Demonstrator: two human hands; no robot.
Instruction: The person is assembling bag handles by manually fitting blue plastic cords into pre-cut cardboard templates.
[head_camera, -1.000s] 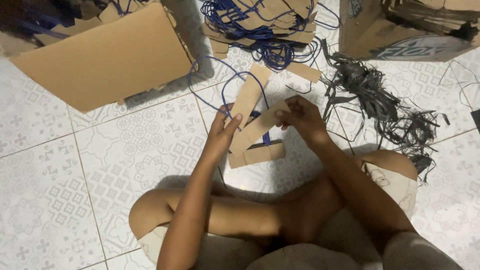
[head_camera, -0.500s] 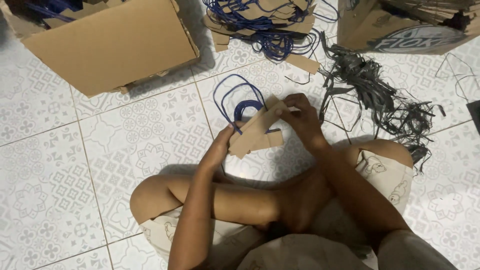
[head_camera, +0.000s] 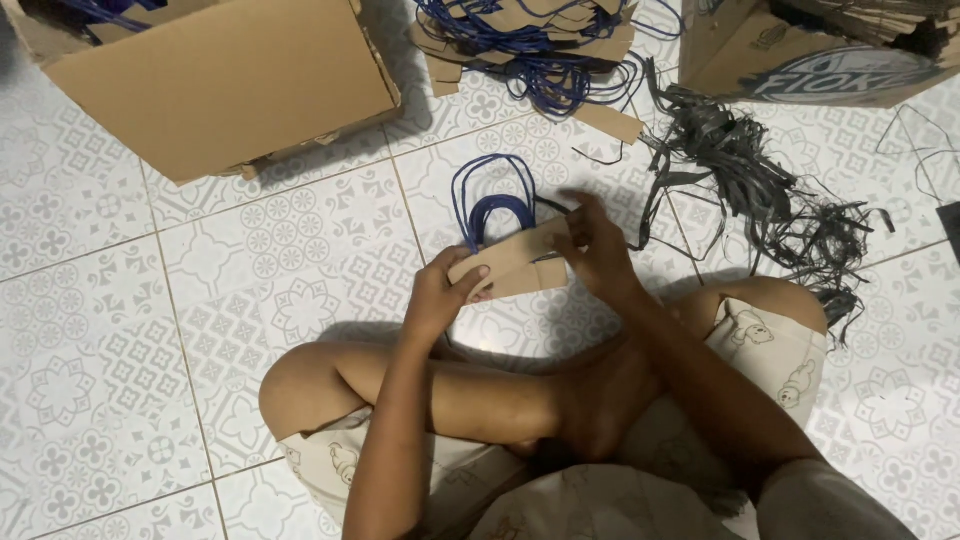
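Observation:
I sit cross-legged on a patterned tile floor. My left hand (head_camera: 440, 292) grips the left end of a stack of brown cardboard strips (head_camera: 512, 262). My right hand (head_camera: 592, 250) pinches the stack's right end. The strips are held level just above the floor. Blue cord loops (head_camera: 490, 200) stick out from the strips' far edge and lie on the tiles.
A large open cardboard box (head_camera: 225, 75) stands at the far left. A pile of cardboard strips with blue cords (head_camera: 530, 40) lies at the far middle. Tangled black strapping (head_camera: 750, 180) spreads at the right beside another box (head_camera: 810, 50).
The upright strips have been gathered and laid flat into one level stack. Both hands came down and closer to my legs, and the blue loops now fan out beyond the stack.

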